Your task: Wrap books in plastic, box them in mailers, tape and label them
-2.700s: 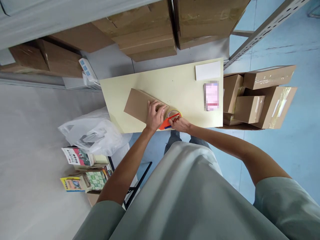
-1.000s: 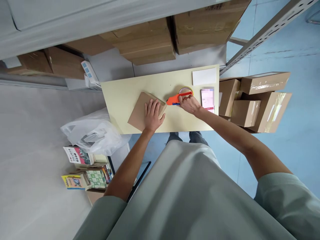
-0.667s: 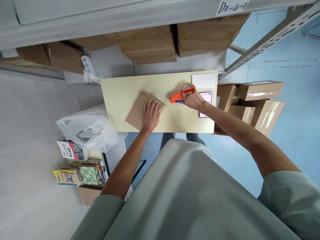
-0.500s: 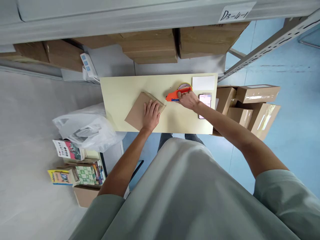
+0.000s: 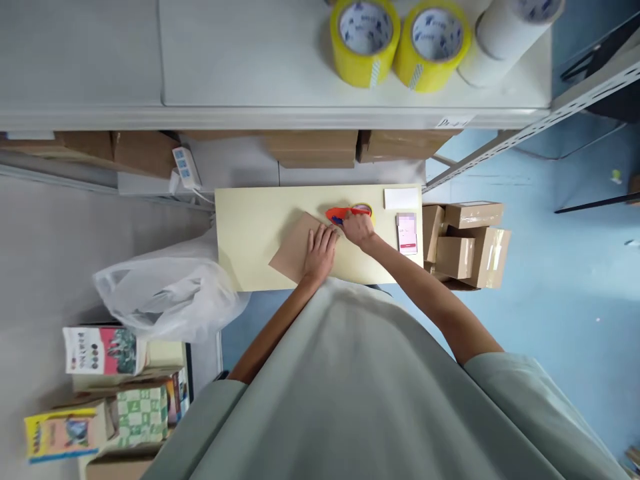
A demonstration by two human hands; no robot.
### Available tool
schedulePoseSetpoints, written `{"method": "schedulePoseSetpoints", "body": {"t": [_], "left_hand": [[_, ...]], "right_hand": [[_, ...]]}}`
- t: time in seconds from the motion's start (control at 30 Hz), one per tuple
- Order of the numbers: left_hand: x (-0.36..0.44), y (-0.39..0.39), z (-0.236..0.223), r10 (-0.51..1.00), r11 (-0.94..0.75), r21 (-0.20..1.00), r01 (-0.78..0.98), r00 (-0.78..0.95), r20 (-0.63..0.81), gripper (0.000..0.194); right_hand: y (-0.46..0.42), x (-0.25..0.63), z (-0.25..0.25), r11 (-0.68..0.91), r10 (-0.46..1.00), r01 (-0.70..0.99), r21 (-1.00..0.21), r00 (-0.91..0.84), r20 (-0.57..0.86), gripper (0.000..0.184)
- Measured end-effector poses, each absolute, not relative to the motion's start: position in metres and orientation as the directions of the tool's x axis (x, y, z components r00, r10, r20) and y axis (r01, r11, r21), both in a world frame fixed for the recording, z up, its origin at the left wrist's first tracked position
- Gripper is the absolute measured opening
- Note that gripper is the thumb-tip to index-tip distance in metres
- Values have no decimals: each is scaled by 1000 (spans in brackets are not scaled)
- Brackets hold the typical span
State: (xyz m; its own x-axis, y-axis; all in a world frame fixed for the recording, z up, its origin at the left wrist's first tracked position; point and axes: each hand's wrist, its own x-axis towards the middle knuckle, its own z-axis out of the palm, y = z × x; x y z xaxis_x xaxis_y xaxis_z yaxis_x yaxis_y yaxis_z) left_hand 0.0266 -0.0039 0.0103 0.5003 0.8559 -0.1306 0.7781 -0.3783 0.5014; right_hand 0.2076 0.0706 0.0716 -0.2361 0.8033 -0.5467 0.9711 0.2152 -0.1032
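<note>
A flat brown cardboard piece (image 5: 293, 249), perhaps a folded box or mailer, lies slanted on the pale yellow table (image 5: 245, 220). My left hand (image 5: 320, 252) presses on its right part, fingers stretched out and palm down. In my right hand (image 5: 359, 229) is an orange tape dispenser (image 5: 336, 214) with a roll of tape at its right end. The fingers are wrapped round its handle. The dispenser's front end points left, just above the cardboard's right edge and close to my left fingertips. Whether it touches the cardboard I cannot tell.
A phone (image 5: 407, 235) and a white paper stack (image 5: 401, 198) occupy the table's right end. Packed cartons (image 5: 456, 257) stand beyond it. A plastic bag (image 5: 170, 293) and books (image 5: 143, 415) are at the left. Above, a shelf (image 5: 240, 60) carries yellow tape rolls (image 5: 367, 43).
My head view has shifted, bringing the shelf top with tape rolls into sight. My hands have come closer together, the dispenser now nearer the left fingers and cardboard.
</note>
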Motion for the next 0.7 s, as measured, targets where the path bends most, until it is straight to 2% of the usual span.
{"method": "schedulePoseSetpoints", "body": {"t": [0.17,0.27,0.37,0.43,0.57,0.7], "left_hand": [[16,-1,20,860,-389,612,688,510,-26,63],[1,1,36,899,-380,702,603,420,126,51],[-17,16,69,899,-430,742,514,321,298,50],[-26,37,99,872,-490,750,445,263,414,48],[-36,100,169,809,-585,740,333,175,561,33],[-42,164,231,750,-659,711,245,139,647,41]], "right_hand": [[23,200,107,-11,879,998,-57,-18,-477,61],[-1,191,134,-144,884,987,-75,94,-458,58],[-6,179,171,-249,873,963,-101,178,-454,51],[4,170,200,-280,896,952,-125,212,-390,48],[56,151,255,-158,985,958,-237,137,-106,52],[135,133,289,76,981,956,-283,-22,191,53]]}}
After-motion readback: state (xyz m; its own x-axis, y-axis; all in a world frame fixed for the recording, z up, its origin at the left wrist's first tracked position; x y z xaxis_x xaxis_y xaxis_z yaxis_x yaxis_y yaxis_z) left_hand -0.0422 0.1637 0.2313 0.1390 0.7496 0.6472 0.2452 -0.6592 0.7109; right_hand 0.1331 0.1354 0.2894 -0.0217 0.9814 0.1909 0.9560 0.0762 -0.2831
